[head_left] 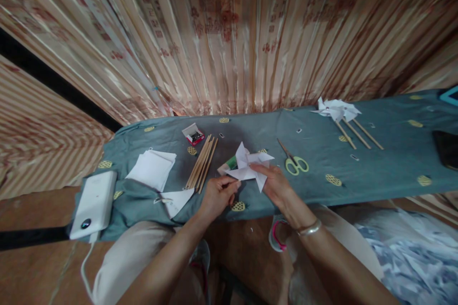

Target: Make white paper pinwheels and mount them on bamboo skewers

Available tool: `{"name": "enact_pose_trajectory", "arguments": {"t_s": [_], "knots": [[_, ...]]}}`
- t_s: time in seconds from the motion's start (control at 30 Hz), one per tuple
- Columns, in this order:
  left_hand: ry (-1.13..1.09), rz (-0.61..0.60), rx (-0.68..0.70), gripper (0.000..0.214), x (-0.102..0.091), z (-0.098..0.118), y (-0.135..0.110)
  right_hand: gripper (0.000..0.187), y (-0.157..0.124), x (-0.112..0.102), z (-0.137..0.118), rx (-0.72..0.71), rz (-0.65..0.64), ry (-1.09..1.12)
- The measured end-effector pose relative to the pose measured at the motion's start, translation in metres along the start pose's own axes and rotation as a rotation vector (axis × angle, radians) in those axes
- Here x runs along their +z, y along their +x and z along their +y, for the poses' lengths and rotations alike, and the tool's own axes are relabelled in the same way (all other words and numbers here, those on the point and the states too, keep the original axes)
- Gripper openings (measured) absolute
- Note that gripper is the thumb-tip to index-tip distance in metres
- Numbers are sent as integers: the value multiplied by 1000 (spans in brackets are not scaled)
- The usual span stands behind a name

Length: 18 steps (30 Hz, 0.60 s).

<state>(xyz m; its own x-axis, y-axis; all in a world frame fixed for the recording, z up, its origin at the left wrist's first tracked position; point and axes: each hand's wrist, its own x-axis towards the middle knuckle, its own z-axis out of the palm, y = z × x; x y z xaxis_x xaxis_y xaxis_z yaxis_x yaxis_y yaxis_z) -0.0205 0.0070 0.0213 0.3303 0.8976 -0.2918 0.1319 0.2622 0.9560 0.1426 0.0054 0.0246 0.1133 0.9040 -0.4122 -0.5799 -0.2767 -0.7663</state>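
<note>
A white paper pinwheel (246, 167) with folded blades is held over the near edge of the cloth-covered table. My right hand (274, 183) is closed on its right side, with the thumb on top of the paper. My left hand (220, 195) has its fingertips pinched together at the pinwheel's lower left edge; whether they grip the paper or something tiny, I cannot make out. Partly covered by the pinwheel lies a green and pale object (229, 165). Wooden sticks (202, 164) lie left of it, and scissors (295, 162) with light green handles lie right.
Further left are stacked white paper (152, 169), a loose paper piece (178, 202), an open red box (193, 134) of small dark items and a white power bank (95, 202) with a cable. Pinwheels on sticks (338, 109) lie back right. A black object (445, 147) sits at the right edge.
</note>
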Motion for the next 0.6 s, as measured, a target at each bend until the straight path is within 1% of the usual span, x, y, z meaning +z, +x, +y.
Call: {"name": "enact_pose_trajectory", "arguments": {"t_s": [0.13, 0.27, 0.43, 0.6], "knots": [[-1, -32, -10, 41, 1, 3, 1, 29, -4, -4, 1, -70, 56, -112], [-12, -80, -63, 43, 1, 1, 2, 29, -5, -10, 4, -91, 87, -152], [-56, -103, -113, 45, 2, 1, 1, 33, -8, -13, 3, -113, 96, -175], [-124, -114, -126, 41, 3, 0, 2, 33, -13, -10, 2, -123, 96, -217]]}}
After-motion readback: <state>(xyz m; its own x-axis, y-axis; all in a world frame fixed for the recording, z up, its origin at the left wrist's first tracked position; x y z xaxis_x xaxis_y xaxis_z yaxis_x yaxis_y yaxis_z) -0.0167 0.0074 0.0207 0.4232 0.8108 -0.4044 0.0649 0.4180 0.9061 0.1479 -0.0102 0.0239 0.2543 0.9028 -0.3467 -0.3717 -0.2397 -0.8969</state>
